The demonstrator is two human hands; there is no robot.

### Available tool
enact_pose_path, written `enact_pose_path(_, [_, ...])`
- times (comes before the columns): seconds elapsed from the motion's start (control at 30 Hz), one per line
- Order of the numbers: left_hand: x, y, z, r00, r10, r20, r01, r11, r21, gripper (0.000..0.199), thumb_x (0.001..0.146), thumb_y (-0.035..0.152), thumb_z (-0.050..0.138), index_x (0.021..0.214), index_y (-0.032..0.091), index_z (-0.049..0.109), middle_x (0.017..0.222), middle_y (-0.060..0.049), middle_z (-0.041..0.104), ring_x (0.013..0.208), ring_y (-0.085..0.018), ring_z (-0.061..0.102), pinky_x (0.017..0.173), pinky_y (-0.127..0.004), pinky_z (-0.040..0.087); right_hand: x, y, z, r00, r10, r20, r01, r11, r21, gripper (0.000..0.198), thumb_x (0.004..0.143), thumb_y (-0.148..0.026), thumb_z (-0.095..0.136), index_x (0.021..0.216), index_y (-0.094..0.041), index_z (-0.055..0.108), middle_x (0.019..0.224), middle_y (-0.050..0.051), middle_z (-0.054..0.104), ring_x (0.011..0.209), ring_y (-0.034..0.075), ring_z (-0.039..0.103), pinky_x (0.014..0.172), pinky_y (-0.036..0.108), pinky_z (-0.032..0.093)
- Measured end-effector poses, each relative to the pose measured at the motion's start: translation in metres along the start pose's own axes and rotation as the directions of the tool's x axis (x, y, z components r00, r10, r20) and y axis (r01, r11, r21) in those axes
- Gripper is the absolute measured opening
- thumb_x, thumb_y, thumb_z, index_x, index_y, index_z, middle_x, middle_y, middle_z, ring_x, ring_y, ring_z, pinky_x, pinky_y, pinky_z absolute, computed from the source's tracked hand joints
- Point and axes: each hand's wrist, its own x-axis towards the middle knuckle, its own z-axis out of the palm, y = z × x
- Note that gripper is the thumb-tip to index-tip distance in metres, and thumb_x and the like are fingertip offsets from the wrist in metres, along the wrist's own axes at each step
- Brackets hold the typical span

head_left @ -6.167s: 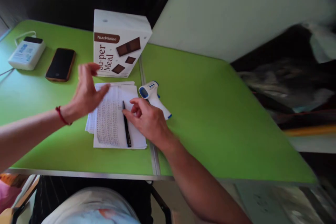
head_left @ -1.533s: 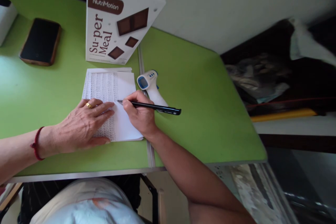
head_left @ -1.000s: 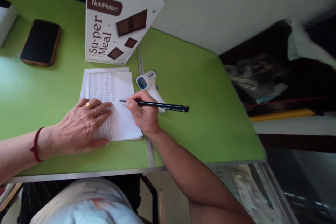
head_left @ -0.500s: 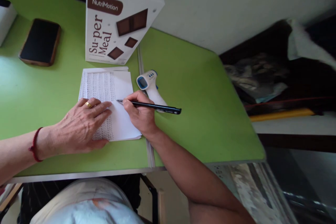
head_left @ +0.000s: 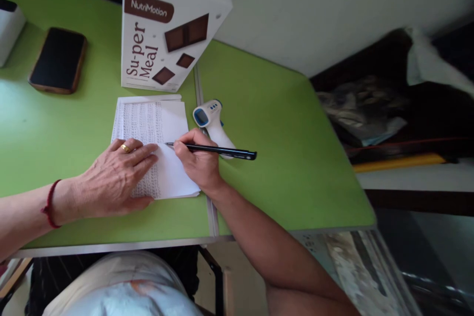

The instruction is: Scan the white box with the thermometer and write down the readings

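White sheets of paper [head_left: 174,177] lie in a small stack, their left part covered with dense rows of handwriting. Flat across the written part rests my left hand [head_left: 116,173], fingers stretched out, a gold ring on one finger and a red cord at the wrist. My right hand [head_left: 200,158] is closed around a black pen [head_left: 225,150], whose tip meets the top sheet at the edge of the writing. Just beyond that hand lies a white and blue infrared thermometer [head_left: 213,121], its handle partly behind the pen and fingers.
A tall white box [head_left: 159,34] printed with brown shapes stands behind the paper. On the green table [head_left: 289,158], a black phone [head_left: 59,59] lies at the left, near a white object [head_left: 9,29] at the frame edge. A pale wall rises behind.
The pen tip has shifted very slightly on the paper together with my right hand. My left hand stays in place on the sheets.
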Motion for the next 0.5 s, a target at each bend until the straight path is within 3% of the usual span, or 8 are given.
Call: enact_pose_path(0.5, [0.0004, -0.0001, -0.0003, 1.000, 0.000, 0.009, 0.000, 1.000, -0.008, 0.055, 0.089, 0.046, 0.065, 0.130, 0.008, 0.065, 0.149, -0.019, 0.058, 0.122, -0.036, 0.056, 0.102, -0.049, 0.044, -0.0003, 0.0013, 0.0008, 0.999, -0.025, 0.026, 0.026, 1.000, -0.007, 0.015, 0.088, -0.030, 0.060, 0.075, -0.024, 0.057, 0.064, -0.005, 0.062, 0.057, 0.012, 0.056, 0.056, 0.026, 0.049])
